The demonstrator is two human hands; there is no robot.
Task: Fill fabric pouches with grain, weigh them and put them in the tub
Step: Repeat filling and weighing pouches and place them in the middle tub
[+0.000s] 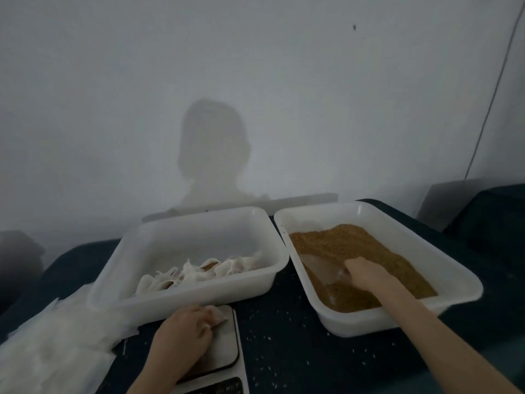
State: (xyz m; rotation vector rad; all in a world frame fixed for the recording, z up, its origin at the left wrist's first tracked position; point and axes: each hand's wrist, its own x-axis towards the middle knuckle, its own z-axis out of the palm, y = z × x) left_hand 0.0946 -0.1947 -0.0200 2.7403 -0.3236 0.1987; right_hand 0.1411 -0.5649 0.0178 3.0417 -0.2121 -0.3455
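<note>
A loose heap of empty white pouches [54, 334] lies at the far left of the dark bench [284, 345], so plenty of filling looks to be left. Next along, the left tub [113, 268] holds a small cluster of filled pouches [196, 273] along its near side — a modest batch done, with most of that tub's floor bare. Just in front of it sits the scale [227, 351], and the left hand [181, 334] rests on its plate with fingers curled round one pouch [217, 315], which seems to be the one in work; whether it is full yet I cannot tell. Its readout is too dim to read. Scattered grains [267, 336] dot the bench between scale and right tub [454, 282]. That tub is well stocked with brown grain [341, 243], and the right hand [366, 273] is down in it, closed round a pale scoop [321, 265] — likely drawing the next measure. Nothing blocks the short path between tubs and scale, though the light is poor.
</note>
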